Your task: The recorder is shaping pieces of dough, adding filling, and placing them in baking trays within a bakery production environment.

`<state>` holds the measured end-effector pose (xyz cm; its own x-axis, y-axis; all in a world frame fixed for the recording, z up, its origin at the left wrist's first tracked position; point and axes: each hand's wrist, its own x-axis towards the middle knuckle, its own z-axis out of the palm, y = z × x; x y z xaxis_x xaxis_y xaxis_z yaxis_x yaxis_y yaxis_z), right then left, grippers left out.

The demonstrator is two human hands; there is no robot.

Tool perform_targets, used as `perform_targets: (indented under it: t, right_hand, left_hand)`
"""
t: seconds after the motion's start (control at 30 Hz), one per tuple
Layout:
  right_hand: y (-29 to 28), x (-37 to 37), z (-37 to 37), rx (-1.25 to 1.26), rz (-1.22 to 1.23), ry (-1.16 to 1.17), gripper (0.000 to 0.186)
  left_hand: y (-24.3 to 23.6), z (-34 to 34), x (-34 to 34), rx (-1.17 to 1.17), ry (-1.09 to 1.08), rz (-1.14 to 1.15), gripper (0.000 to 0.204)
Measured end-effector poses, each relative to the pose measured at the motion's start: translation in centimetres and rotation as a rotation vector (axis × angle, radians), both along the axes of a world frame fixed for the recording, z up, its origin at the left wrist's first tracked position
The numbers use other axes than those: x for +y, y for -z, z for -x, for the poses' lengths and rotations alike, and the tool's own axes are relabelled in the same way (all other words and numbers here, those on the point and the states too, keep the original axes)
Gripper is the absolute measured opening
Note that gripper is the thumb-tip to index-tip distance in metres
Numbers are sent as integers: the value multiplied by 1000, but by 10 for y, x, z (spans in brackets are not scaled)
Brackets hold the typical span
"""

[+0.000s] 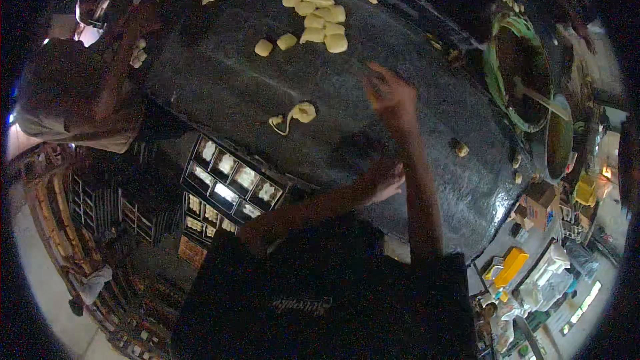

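My right hand [393, 97] is over the dark table [227, 73], its fingers bent but apart and nothing visible between them. Below it, my left hand [385, 182] lies close beside my right forearm, its fingers partly hidden and blurred. Left of my hands sits a lump of pale dough [303, 112] with a thin curled dough strip [280, 128] trailing from it. Farther away is a cluster of dough pieces [317, 10], with two separate dough lumps [264, 47] beside it. Another small lump [460, 148] rests to the right of my forearm.
Black trays [233, 180] with pale pieces in compartments stand below the table's left edge. Another person [73, 93] is at the left. A large greenish-rimmed bowl [497, 73] is at the right, with a cardboard box [541, 203] and a yellow container [511, 267] lower down.
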<state>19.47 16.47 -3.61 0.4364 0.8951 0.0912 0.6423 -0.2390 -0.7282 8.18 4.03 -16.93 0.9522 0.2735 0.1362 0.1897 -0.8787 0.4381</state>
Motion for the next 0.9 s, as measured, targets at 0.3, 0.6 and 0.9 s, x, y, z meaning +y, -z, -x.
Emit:
perform_targets:
  t: [0.3,0.6,0.9]
  right_hand:
    - [48,45,31,-10,-123,92,24]
    - [-5,-190,81,833,-111,442,34]
    - [-70,-286,83,503,-51,6,26]
  left_hand:
    - [-90,86,110,-187,-343,997,36]
    - [-107,76,135,368,-403,1715,43]
    - [-135,74,-2,99,-144,1231,43]
